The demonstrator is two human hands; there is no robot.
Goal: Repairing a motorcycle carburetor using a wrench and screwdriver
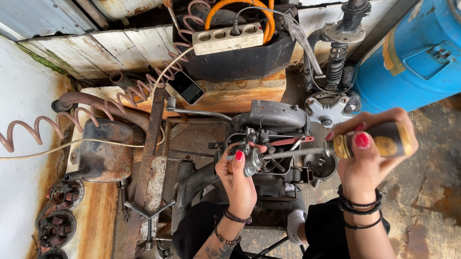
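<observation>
Right hand (371,150) grips screwdriver (338,147) handle, frame centre-right; left hand (237,178) steadies shaft tip at engine (277,138), centre.

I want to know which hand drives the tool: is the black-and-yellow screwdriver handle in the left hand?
No. The right hand grips the screwdriver handle, while the left hand pinches a small metal part at the shaft's tip.
</observation>
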